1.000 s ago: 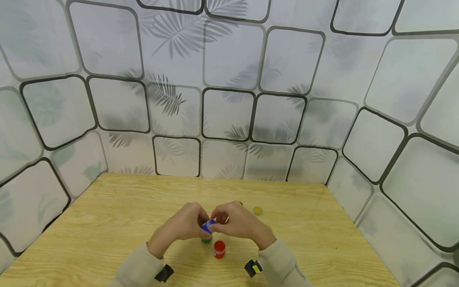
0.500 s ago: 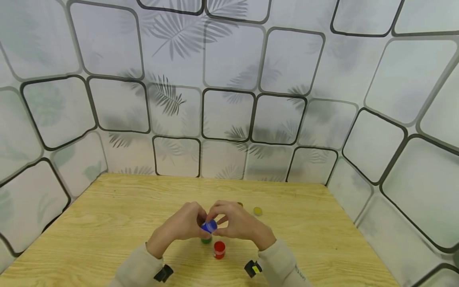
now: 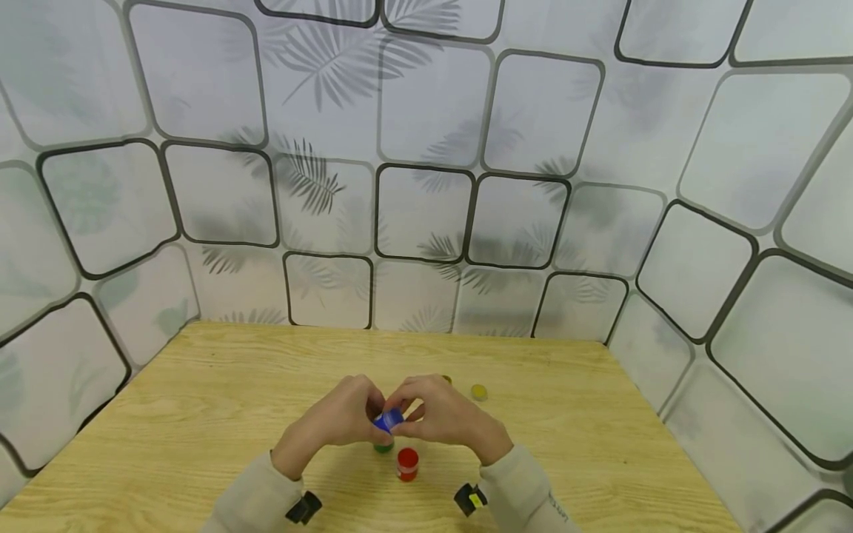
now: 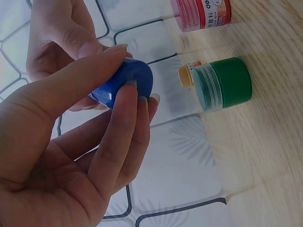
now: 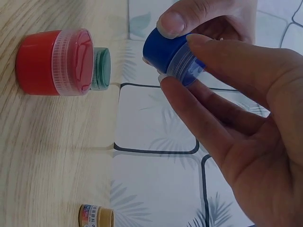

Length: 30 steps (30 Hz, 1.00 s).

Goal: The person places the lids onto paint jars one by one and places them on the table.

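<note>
Both hands hold a small blue paint jar (image 3: 389, 420) above the table. My left hand (image 3: 346, 411) grips the jar's blue body between thumb and fingers, as the left wrist view shows. On the other side my right hand (image 3: 445, 409) pinches the clear ribbed lid (image 5: 185, 63), thumb against fingertips. The jar lies tilted, its lid toward the right hand. Just below the hands stands a green paint jar (image 4: 227, 83), partly hidden in the head view. A red paint jar (image 3: 408, 464) with a clear lid stands nearer the body.
Beyond the right hand, a yellow-topped jar (image 3: 479, 392) stands on the wooden table (image 3: 266, 363). An ochre jar (image 3: 446, 379) shows just past the right knuckles, mostly hidden. A patterned curtain (image 3: 426, 222) encloses the table's back and sides.
The right fingers loosened and spread off the lid half a second ago, and now pinch it again. The left hand and the standing jars have stayed put.
</note>
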Tool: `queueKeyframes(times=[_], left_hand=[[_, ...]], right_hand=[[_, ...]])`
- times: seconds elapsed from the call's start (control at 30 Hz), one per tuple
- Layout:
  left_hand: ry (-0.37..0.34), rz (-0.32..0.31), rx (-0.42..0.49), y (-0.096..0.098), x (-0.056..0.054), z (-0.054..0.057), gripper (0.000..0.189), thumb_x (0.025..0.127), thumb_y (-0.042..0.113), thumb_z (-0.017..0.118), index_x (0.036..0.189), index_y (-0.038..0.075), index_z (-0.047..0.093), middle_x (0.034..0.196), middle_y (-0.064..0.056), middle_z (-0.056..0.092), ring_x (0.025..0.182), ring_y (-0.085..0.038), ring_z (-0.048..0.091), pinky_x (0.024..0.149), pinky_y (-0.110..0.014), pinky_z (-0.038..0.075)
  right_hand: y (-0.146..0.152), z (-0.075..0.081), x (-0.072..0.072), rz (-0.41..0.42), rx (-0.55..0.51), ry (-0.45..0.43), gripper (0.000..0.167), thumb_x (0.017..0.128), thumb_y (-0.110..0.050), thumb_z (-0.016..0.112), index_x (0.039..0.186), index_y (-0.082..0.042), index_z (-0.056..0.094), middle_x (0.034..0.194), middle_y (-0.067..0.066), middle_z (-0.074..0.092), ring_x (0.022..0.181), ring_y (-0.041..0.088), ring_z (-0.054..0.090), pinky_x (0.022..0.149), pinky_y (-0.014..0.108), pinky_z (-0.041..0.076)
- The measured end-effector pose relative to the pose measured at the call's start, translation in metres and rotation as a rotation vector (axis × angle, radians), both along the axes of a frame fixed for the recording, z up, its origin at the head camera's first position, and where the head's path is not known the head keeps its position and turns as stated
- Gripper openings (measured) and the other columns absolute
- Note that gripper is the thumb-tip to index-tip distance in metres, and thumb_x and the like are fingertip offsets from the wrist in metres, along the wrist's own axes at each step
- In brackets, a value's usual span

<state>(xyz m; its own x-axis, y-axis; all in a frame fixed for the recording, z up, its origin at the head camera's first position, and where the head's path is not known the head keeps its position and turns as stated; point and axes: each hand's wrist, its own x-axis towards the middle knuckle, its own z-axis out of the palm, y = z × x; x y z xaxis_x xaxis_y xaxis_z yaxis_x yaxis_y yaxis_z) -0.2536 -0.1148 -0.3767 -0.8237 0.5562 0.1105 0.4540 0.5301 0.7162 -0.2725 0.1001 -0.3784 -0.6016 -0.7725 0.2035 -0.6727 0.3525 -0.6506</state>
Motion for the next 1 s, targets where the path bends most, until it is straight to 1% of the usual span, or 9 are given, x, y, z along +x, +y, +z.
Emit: queueKeyframes(times=[0.2, 0.4, 0.57, 0.67, 0.8, 0.9, 1.0], left_hand=[[0.002, -0.001, 0.005, 0.0006, 0.0005, -0.0002, 0.012, 0.074, 0.006, 0.089, 0.081, 0.007, 0.079, 0.071, 0.0, 0.075, 0.062, -0.007, 0.067, 0.057, -0.021, 0.054], [0.001, -0.01, 0.013, 0.0008, 0.0007, -0.0007, 0.013, 0.074, 0.006, 0.09, 0.082, 0.006, 0.08, 0.073, 0.0, 0.076, 0.064, -0.007, 0.068, 0.059, -0.021, 0.055], [0.01, -0.01, 0.009, 0.0017, 0.0008, -0.0008, 0.013, 0.073, 0.005, 0.09, 0.082, 0.007, 0.081, 0.072, 0.0, 0.076, 0.063, -0.006, 0.067, 0.059, -0.021, 0.055], [0.01, -0.012, 0.005, 0.0019, 0.0007, -0.0009, 0.013, 0.072, 0.005, 0.09, 0.081, 0.008, 0.081, 0.072, 0.001, 0.076, 0.062, -0.006, 0.066, 0.058, -0.021, 0.054], [0.009, -0.011, 0.005, 0.0015, 0.0, -0.0006, 0.013, 0.073, 0.006, 0.09, 0.081, 0.008, 0.081, 0.072, 0.0, 0.076, 0.062, -0.006, 0.066, 0.058, -0.021, 0.054], [0.01, -0.008, 0.004, 0.0013, -0.0001, 0.0001, 0.01, 0.075, 0.006, 0.089, 0.081, 0.007, 0.08, 0.071, 0.0, 0.075, 0.062, -0.006, 0.066, 0.058, -0.021, 0.054], [0.016, -0.006, 0.003, 0.0005, -0.0001, 0.0005, 0.011, 0.076, 0.006, 0.088, 0.082, 0.005, 0.079, 0.071, -0.001, 0.075, 0.061, -0.005, 0.066, 0.057, -0.021, 0.054]], right_hand=[[-0.001, 0.0, 0.0004, -0.029, 0.004, -0.007, 0.019, 0.091, -0.008, 0.079, 0.11, -0.008, 0.077, 0.106, 0.007, 0.075, 0.089, 0.003, 0.07, 0.075, 0.015, 0.058], [-0.002, 0.0001, 0.0009, -0.034, 0.015, 0.036, 0.014, 0.092, -0.011, 0.078, 0.105, -0.007, 0.078, 0.099, 0.006, 0.078, 0.081, -0.003, 0.068, 0.073, 0.014, 0.057], [-0.0025, 0.0007, 0.0015, -0.032, 0.027, 0.065, 0.009, 0.093, -0.013, 0.077, 0.1, -0.008, 0.079, 0.094, 0.004, 0.078, 0.077, -0.005, 0.067, 0.072, 0.013, 0.056], [-0.0027, 0.0005, 0.001, -0.034, 0.034, 0.068, 0.009, 0.094, -0.016, 0.077, 0.099, -0.009, 0.079, 0.093, 0.004, 0.079, 0.076, -0.005, 0.067, 0.072, 0.013, 0.056], [-0.0023, -0.0006, -0.0002, -0.045, 0.028, 0.045, 0.013, 0.094, -0.018, 0.077, 0.104, -0.009, 0.078, 0.097, 0.005, 0.079, 0.08, -0.003, 0.069, 0.072, 0.014, 0.057], [-0.0018, -0.0007, -0.0002, -0.045, 0.006, 0.038, 0.018, 0.092, -0.015, 0.078, 0.109, -0.008, 0.076, 0.102, 0.006, 0.078, 0.086, 0.004, 0.071, 0.072, 0.015, 0.058], [-0.0014, -0.0006, -0.0001, -0.029, -0.014, 0.048, 0.022, 0.089, -0.01, 0.08, 0.111, -0.007, 0.075, 0.107, 0.007, 0.074, 0.095, 0.01, 0.071, 0.075, 0.018, 0.059]])
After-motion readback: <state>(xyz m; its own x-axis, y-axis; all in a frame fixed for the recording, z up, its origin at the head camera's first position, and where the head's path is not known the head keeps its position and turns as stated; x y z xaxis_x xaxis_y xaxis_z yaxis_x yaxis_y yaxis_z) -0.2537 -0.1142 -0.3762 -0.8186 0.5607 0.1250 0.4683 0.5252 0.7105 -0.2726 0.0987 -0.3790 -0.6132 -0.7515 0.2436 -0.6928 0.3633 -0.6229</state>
